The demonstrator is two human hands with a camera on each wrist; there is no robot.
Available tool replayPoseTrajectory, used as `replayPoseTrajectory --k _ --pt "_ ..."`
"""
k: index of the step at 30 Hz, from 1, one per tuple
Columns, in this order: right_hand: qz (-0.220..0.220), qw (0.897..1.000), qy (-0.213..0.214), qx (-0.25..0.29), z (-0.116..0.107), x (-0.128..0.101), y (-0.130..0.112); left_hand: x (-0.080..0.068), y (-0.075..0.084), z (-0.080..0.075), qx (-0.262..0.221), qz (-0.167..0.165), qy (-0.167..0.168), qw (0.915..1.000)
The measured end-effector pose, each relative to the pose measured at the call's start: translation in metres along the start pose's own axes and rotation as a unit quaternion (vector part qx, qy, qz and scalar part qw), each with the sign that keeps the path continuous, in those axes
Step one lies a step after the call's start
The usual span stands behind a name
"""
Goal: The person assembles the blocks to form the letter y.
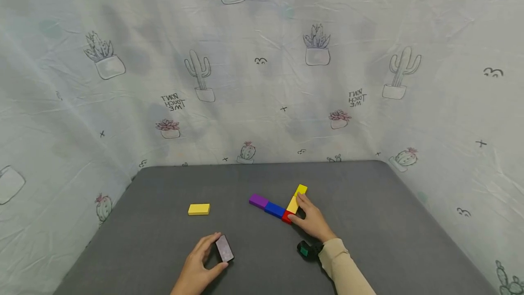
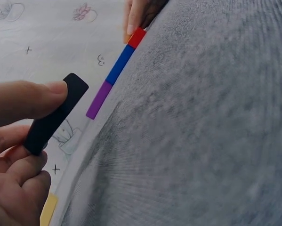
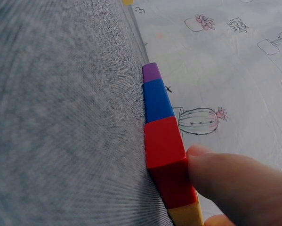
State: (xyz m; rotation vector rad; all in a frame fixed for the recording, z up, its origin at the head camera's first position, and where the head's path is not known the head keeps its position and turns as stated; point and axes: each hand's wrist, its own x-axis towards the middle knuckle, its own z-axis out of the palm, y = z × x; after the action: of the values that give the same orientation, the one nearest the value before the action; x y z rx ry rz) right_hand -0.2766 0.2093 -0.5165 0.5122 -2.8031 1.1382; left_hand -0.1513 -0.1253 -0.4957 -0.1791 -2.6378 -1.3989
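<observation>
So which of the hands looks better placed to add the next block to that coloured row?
Probably the left hand: it already pinches the flat black rectangular block, while the right hand rests on the row's red block.

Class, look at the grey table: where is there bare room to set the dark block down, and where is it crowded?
Bare grey table lies right of the right hand, along the far edge, and left of the lone yellow block. It is crowded at the purple, blue and red row, and by the left hand holding the dark block.
</observation>
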Motion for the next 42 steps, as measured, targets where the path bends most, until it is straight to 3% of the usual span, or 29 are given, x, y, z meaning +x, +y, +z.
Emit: replayPoseTrajectory --k 5,9,13,17,21,26,37,42 --pt "-0.004 1.000 0.004 0.007 -0.001 0.000 -0.002 0.003 0.004 0.002 -0.035 0.007 -0.044 0.9984" --pt "-0.004 1.000 0.003 0.010 0.000 -0.001 -0.002 0.007 0.005 0.005 -0.063 0.021 -0.118 0.9908" --pt "-0.003 1.000 0.003 0.012 0.000 -0.001 -0.001 0.012 0.008 0.007 -0.057 0.050 -0.176 0.9815" --pt "-0.004 1.000 0.006 0.011 0.001 0.000 0.000 0.018 0.013 0.011 -0.038 0.094 -0.192 0.9760" --pt "-0.004 1.000 0.009 0.007 0.001 -0.001 0.000 0.024 0.016 0.018 -0.044 0.114 -0.220 0.9679" --pt "-0.002 1.000 0.010 0.004 0.002 -0.002 0.000 0.032 0.020 0.028 -0.052 0.105 -0.252 0.9607" --pt "0.004 1.000 0.008 0.006 0.001 -0.003 -0.001 0.054 0.023 0.049 -0.069 0.081 -0.273 0.9560" --pt "0.007 1.000 0.011 -0.007 0.002 -0.002 -0.001 0.062 0.027 0.057 -0.070 0.097 -0.283 0.9517"
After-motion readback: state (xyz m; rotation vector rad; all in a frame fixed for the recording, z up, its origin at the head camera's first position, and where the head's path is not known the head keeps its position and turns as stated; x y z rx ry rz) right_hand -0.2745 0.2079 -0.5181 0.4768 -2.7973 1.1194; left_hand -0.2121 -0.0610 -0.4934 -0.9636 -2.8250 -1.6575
